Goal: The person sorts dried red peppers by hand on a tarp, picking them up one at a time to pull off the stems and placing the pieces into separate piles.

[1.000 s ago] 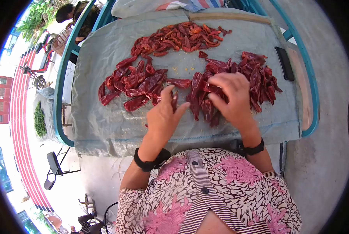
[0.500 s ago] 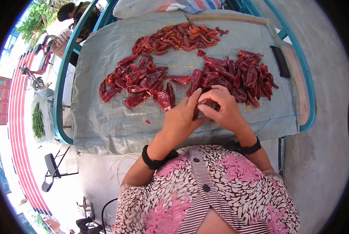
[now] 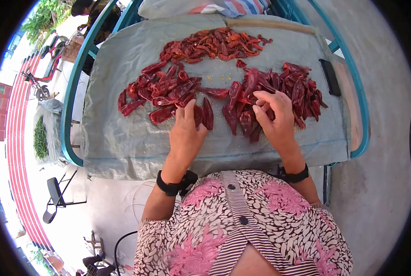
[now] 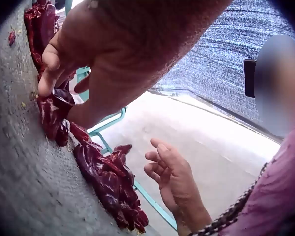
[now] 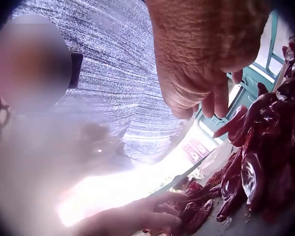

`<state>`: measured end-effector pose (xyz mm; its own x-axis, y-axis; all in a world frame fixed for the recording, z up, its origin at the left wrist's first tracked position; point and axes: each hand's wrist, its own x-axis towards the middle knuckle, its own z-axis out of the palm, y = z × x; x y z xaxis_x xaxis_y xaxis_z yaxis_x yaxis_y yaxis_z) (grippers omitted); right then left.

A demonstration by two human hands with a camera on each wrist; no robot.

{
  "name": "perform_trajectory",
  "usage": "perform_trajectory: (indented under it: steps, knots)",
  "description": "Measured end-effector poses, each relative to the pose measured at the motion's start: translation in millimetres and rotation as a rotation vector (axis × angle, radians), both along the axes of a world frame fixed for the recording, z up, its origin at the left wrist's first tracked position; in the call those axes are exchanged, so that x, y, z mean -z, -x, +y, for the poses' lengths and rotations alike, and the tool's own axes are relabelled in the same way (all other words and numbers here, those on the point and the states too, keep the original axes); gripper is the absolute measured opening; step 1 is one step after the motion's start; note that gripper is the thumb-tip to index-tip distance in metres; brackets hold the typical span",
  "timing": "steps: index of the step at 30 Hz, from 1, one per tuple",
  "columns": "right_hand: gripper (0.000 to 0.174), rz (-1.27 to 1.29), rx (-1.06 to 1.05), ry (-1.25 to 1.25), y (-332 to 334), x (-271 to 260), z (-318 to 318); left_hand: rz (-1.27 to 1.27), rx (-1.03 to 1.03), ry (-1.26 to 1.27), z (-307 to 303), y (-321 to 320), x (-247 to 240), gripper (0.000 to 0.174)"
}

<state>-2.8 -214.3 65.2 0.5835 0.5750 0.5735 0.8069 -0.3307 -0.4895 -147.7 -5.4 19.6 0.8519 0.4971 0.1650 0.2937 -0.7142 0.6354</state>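
Note:
Over the front of the left heap of dried red chili peppers [image 3: 162, 94], my left hand [image 3: 185, 133] reaches with its fingers extended. In the left wrist view its fingertips are right at a glossy, wrinkled pepper [image 4: 51, 118]. A dark pepper [image 3: 208, 114] lies just right of these fingers. My right hand [image 3: 279, 122] hovers at the near edge of the right heap of peppers [image 3: 302, 92], its fingers loosely bent. Seen from the left wrist, nothing shows between the right fingers. One long pepper [image 3: 250, 82] stands out just beyond them.
Smaller, orange-red peppers [image 3: 214, 43] form a heap at the back. A phone [image 3: 329, 77] lies at the right edge of the grey cloth [image 3: 136, 147]. Teal rails [image 3: 70, 106] border both sides. A person [image 3: 95, 20] is at the upper left, beyond the rail.
Half a second ago my hands were together at the front centre; now they are apart, left hand at the left heap, right hand at the right one. The view has shifted slightly.

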Motion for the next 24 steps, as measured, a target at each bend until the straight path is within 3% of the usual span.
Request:
perform_trajectory:
  steps: [2,7,10,13,17,21,24]
  knots:
    - [0.035,0.102,-0.079,-0.045,3,-2,4,-0.138,-0.008,0.119,-1,0,-3,0.054]
    - [0.036,0.289,-0.294,0.056,18,-7,21,-0.276,0.295,0.248,-19,-3,-18,0.050]
    - [0.041,0.335,-0.250,0.082,15,1,18,-0.272,0.314,0.323,-25,-4,-24,0.040]
    - [0.043,0.158,-0.131,0.069,5,0,10,-0.183,0.164,0.136,-17,-8,-11,0.037]
    - [0.042,0.004,0.092,0.054,-10,0,4,-0.006,0.093,-0.107,-10,-13,5,0.051]
    - [0.042,-0.026,0.233,-0.013,-16,10,2,0.056,0.066,-0.101,-6,-21,20,0.056]
    - [0.043,0.023,0.069,-0.022,-12,6,-3,-0.047,0.063,0.008,-8,-20,12,0.053]
